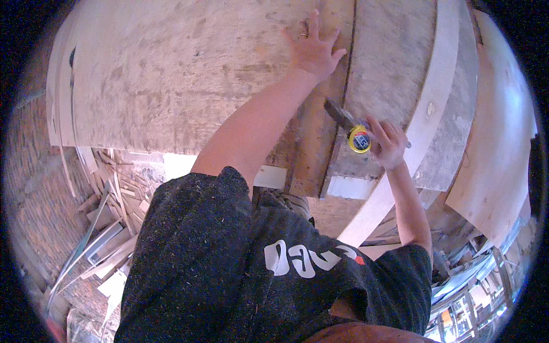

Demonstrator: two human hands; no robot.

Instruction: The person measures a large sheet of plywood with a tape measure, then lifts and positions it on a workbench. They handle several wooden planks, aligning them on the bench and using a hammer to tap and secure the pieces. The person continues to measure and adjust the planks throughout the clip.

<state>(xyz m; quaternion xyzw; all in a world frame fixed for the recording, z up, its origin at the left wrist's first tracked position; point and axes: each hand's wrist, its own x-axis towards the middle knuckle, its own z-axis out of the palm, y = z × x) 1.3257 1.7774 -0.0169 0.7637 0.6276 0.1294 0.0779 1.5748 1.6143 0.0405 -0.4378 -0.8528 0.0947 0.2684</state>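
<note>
My left hand (313,54) lies with fingers spread on a broad, stained wooden board (171,74), just left of a dark seam. It holds nothing. To the right and nearer to me, my right hand (389,143) is closed. A round yellow tape measure (359,139) with a dark label shows at its fingers. From the same grip a dark, flat-ended tool (339,114) points up and left across the seam, and a thin end sticks out on the hand's other side. My fingers hide the tool's middle, so its exact kind is unclear.
A long pale wooden strip (436,86) runs along the boards right of my right hand. Farther right a thin curved sheet (496,137) overhangs. Wood offcuts (123,191) are heaped at lower left beside a brick surface (34,188). Below the board's near edge shows a shoe (291,201).
</note>
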